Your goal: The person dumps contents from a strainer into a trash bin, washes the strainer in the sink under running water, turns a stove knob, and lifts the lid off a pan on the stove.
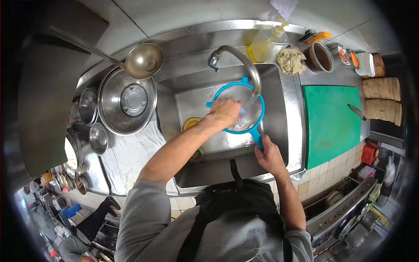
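A blue-rimmed strainer (263,114) is held over the sink (187,94), tilted, below the curved faucet (244,61). My right hand (271,156) is closed around its blue handle (256,139). My left hand (224,114) reaches into the strainer, its fingers smeared by motion against the mesh. Something pale and bluish shows by the fingertips, too blurred to name. On the sink floor, a round yellow thing (191,123) is partly hidden behind my left forearm.
A green cutting board (331,122) with a knife (357,112) lies right of the sink. Left are a perforated steel colander (109,109), a ladle (144,61) and a white cloth (131,161). Behind stand a yellow-liquid bottle (261,43), crumpled brown paper (291,60) and a container (321,57).
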Available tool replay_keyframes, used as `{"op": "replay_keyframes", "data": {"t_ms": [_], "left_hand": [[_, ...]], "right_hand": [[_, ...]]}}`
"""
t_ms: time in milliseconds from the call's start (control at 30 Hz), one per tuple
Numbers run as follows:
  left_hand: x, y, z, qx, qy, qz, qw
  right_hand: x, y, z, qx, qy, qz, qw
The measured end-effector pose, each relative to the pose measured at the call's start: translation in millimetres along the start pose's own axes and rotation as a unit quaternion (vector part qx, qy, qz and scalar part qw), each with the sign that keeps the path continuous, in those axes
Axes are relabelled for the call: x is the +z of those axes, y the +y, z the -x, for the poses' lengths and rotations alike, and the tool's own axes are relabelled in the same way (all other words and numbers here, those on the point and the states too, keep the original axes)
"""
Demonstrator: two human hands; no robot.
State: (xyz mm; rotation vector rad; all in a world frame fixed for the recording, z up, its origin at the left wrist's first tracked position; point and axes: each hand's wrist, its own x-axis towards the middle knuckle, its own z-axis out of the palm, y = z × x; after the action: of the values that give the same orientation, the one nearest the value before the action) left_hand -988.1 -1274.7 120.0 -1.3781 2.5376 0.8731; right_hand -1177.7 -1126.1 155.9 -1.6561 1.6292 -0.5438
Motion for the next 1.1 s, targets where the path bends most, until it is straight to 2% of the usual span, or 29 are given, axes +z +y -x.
{"op": "replay_keyframes", "data": {"t_ms": [33,67,133,200,233,267,300,333,367,400,433,467,533,567,600,667,733,800,867,933,1000,1067,1100], "left_hand": [[4.2,-7.7,-7.9,0.001,0.111,-0.091,0.99],[8.8,-7.3,-8.8,-0.004,0.111,-0.092,0.99],[9.5,1.2,-12.3,-0.012,0.172,-0.076,0.982],[6.2,15.2,-1.7,-0.015,0.15,-0.024,0.988],[-6.8,19.8,-0.1,-0.02,0.063,0.128,0.99],[-13.8,22.7,-0.9,-0.026,-0.027,0.276,0.96],[3.3,18.4,-17.6,-0.1,0.031,0.334,0.937],[2.7,20.8,-26.3,-0.101,0.03,0.334,0.936],[4.6,23.5,-31.9,-0.116,0.097,0.564,0.812],[2.5,28.3,-33.0,-0.122,0.156,0.753,0.628],[-2.7,34.5,-35.5,-0.107,0.147,0.794,0.58],[-6.0,39.6,-37.0,-0.104,0.146,0.794,0.58],[-12.1,50.5,-35.2,-0.015,0.182,0.775,0.605],[-15.1,58.4,-35.9,-0.062,0.268,0.625,0.731],[-18.0,55.0,-35.6,-0.064,0.269,0.625,0.73],[-23.8,42.9,-33.9,-0.068,0.175,0.465,0.865],[-15.7,33.1,-33.2,-0.046,0.192,0.441,0.875],[-10.2,20.6,-39.0,-0.028,0.191,0.338,0.921],[-13.0,8.9,-40.6,-0.04,0.173,0.351,0.919],[-25.7,4.0,-32.6,-0.062,0.193,0.363,0.91],[-23.1,-2.7,-29.8,-0.032,0.172,0.362,0.916],[-22.2,3.0,-23.7,0.017,0.085,0.339,0.937],[-2.9,4.1,-26.7,0.067,0.125,0.343,0.928]], "right_hand": [[2.5,2.3,0.2,-0.002,-0.004,-0.001,1.0],[5.0,2.8,-0.9,0.008,0.001,-0.005,1.0],[6.3,-1.2,-6.7,0.014,0.01,-0.011,1.0],[-1.6,-10.2,-11.7,0.039,-0.027,0.032,0.998],[1.0,-6.2,-11.4,0.037,-0.027,0.032,0.998],[6.1,1.9,-9.3,0.021,0.004,0.02,1.0],[9.1,6.5,-10.1,0.004,0.036,0.007,0.999],[9.1,5.4,-12.6,0.005,0.035,0.006,0.999],[8.7,3.2,-14.2,0.033,0.033,-0.011,0.999],[8.1,2.1,-14.0,0.063,0.033,-0.027,0.997],[8.9,4.5,-14.2,0.081,0.011,-0.018,0.996],[12.9,10.0,-14.4,0.081,0.014,-0.017,0.997],[22.4,15.7,-14.6,0.047,-0.011,0.013,0.999],[26.2,16.6,-14.3,0.069,-0.015,-0.016,0.997],[26.2,15.6,-15.0,0.067,-0.017,-0.016,0.997],[26.3,13.3,-15.2,0.09,0.007,-0.024,0.996],[17.6,8.6,-18.2,0.112,0.001,-0.011,0.994],[13.8,8.4,-17.5,0.135,-0.002,0.005,0.991],[13.3,10.8,-13.0,0.095,0.025,-0.015,0.995],[13.3,15.0,-5.9,0.103,0.017,-0.027,0.994],[15.7,18.4,2.5,0.106,0.006,-0.044,0.993],[18.8,22.8,7.4,0.075,0.027,-0.061,0.995],[20.5,28.9,9.5,0.068,0.021,-0.065,0.995]]}}
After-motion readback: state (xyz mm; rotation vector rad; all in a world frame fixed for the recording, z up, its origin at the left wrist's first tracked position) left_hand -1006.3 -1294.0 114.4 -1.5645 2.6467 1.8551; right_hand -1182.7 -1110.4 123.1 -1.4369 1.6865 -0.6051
